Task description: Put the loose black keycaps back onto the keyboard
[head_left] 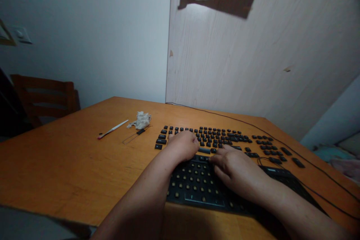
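A black keyboard (194, 184), its key posts bare over most of the visible part, lies at the table's near side. Over its far left edge my left hand (184, 145) is curled closed. Its fingertips are mostly hidden, so what it holds, if anything, cannot be seen. My right hand (232, 163) bends down onto the keyboard's top row, its fingers drawn together; anything between them is too small to make out. Beyond both hands loose black keycaps (210, 135) lie in rows, including a long space bar (204, 150) between the hands.
Left of the keycaps lie a crumpled tissue (143, 120), a thin wire tool with a black handle (140, 131) and a white toothbrush-like stick (114, 128). A black cable (225, 114) runs along the table's (70, 165) back and right. A wooden chair (46, 97) stands at left.
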`<state>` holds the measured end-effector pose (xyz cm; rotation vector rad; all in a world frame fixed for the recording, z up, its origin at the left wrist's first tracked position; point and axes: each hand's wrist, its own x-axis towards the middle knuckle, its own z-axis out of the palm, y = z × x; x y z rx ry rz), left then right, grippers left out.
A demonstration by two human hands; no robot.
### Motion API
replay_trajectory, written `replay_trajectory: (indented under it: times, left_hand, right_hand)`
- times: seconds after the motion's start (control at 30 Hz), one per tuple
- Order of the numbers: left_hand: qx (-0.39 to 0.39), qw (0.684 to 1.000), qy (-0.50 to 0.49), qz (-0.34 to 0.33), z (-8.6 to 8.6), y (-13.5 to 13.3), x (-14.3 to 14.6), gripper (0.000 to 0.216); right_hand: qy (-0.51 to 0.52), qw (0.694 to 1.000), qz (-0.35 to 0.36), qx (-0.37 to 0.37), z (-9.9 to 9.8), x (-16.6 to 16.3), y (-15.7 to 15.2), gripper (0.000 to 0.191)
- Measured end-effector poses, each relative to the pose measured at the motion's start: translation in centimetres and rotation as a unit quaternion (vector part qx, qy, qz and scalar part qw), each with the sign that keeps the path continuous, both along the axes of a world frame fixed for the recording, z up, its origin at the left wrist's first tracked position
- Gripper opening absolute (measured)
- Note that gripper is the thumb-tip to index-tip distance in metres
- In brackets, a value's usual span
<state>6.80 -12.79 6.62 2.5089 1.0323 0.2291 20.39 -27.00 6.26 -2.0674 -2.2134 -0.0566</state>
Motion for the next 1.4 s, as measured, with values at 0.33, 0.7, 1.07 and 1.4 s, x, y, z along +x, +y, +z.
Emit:
replay_trajectory:
  times: [0.33,0.7,1.07,1.4]
  left_hand:
    - [0.013,1.000,-0.017,0.006,0.2,0.3,-0.3,0.028]
    - [-0.030,0.971,-0.229,0.067,-0.6,1.1,-0.5,0.019]
    - [-0.170,0.756,-0.606,0.178,0.3,2.4,-0.8,0.024]
    - [-0.217,0.677,-0.664,0.232,0.4,3.0,-1.5,0.033]
  right_hand:
    - [0.000,1.000,0.002,-0.001,0.3,0.0,0.1,0.023]
    - [0.003,1.000,0.009,-0.014,0.4,0.4,0.4,0.024]
    - [0.034,0.999,0.029,0.014,-0.2,-0.3,0.5,0.029]
    - [0.050,0.998,0.001,0.031,0.0,0.7,0.8,0.031]
